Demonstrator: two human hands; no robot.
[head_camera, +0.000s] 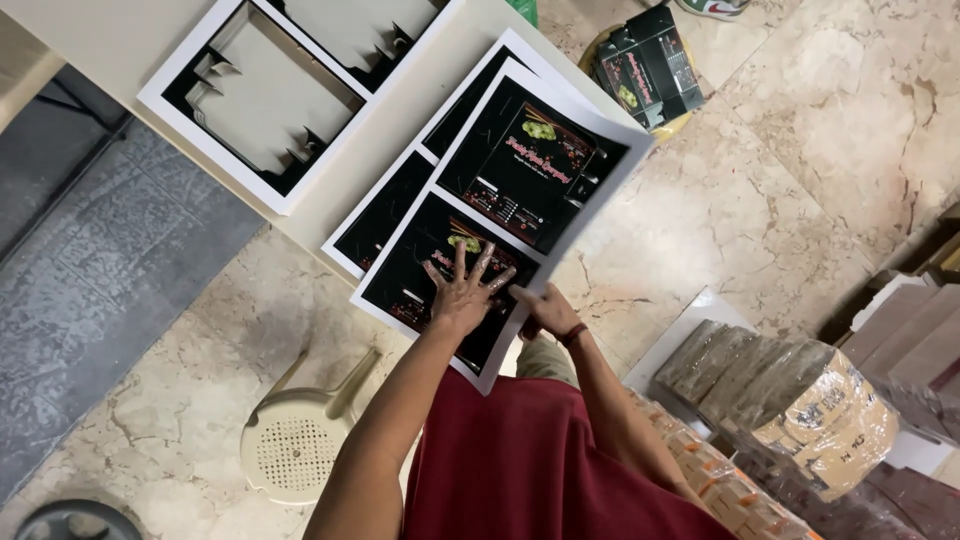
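Observation:
A large printed sheet (520, 170), black with two box layouts and a white border, lies on a stack of like sheets at the edge of a pale table (400, 110). My left hand (462, 290) presses flat on its near half with fingers spread. My right hand (545, 308) grips the sheet's near right edge, a dark band on the wrist. Another stack (385, 215) of the same sheets shows beneath, shifted left.
A white sheet with box shapes cut out (255, 100) lies further up the table. A folded black box (648, 68) sits on the marble floor. A cream plastic stool (295, 440) stands lower left. Wrapped bundles (800, 410) pile at the right.

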